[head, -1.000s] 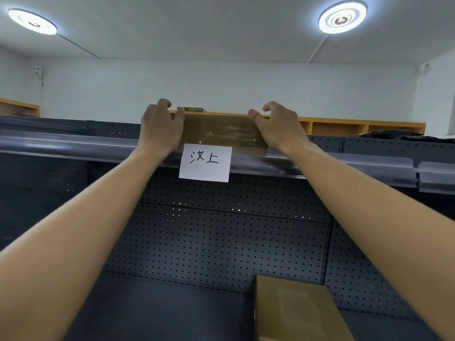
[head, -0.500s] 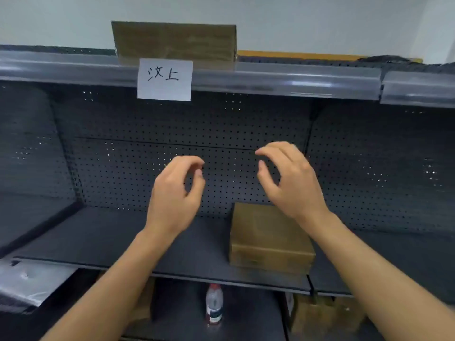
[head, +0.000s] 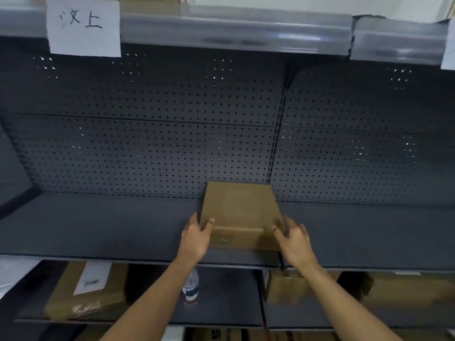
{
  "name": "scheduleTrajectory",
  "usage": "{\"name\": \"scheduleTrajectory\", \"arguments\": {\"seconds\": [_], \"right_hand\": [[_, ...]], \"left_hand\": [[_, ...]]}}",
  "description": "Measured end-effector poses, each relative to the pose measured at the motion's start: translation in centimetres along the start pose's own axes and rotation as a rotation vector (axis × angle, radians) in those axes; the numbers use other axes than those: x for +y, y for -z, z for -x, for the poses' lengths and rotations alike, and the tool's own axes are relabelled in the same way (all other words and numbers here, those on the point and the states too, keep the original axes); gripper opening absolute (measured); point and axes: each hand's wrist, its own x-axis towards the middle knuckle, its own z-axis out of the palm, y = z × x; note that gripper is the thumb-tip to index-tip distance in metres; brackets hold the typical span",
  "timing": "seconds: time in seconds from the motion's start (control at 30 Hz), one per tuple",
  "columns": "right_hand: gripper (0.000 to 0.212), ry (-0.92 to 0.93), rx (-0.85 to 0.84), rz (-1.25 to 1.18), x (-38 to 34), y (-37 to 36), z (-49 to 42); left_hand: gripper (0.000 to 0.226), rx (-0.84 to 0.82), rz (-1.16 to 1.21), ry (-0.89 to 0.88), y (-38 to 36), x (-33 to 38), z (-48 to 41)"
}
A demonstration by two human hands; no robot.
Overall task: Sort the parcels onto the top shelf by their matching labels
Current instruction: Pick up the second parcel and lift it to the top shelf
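Observation:
A brown cardboard parcel (head: 240,210) rests on the dark middle shelf (head: 98,225), close to its front edge. My left hand (head: 195,238) clasps the parcel's front left corner, thumb on top. My right hand (head: 295,239) holds the front right corner. Overhead runs the top shelf's clear front rail (head: 234,30), with a white handwritten label (head: 83,25) hanging at its left. Just behind that label, a strip of another brown parcel (head: 147,2) shows on the top shelf.
A perforated dark back panel (head: 147,143) closes the bay. On the shelf below stand a plastic bottle (head: 190,287), a large labelled carton (head: 86,291) at left and a smaller carton (head: 285,286) at right. A second white label (head: 449,45) peeks in at the right edge.
Both hands let go of the parcel on the top shelf, came down and took hold of the parcel on the middle shelf. My view dropped from the ceiling to the shelves.

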Motion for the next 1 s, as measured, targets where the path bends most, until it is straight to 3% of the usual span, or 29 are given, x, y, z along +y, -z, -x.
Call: {"name": "scheduleTrajectory", "arguments": {"seconds": [0.07,0.2,0.5,0.77,0.9,1.0], "right_hand": [[0.065,-0.055,-0.014,-0.074,0.2,-0.1,-0.6],[0.061,-0.182,-0.069,-0.262,-0.1,-0.5,-1.9],[0.051,-0.272,-0.092,-0.537,0.5,-1.4,-2.8],[0.069,-0.183,-0.052,-0.81,1.1,-0.5,-1.7],[0.065,-0.138,-0.067,-1.036,0.5,0.2,-0.8],[0.062,-0.098,0.04,-1.14,-0.8,1.4,0.0]], "left_hand": [[0.072,0.011,0.01,0.025,-0.9,0.0,-0.7],[0.047,0.064,0.066,0.017,-2.1,-0.2,-1.4],[0.034,0.12,0.167,0.041,-2.8,-0.9,-1.5],[0.03,0.191,0.269,-0.12,-1.4,0.0,1.2],[0.026,0.188,0.369,-0.156,-1.1,0.3,2.0],[0.016,0.149,0.424,-0.115,-1.2,0.4,2.3]]}}
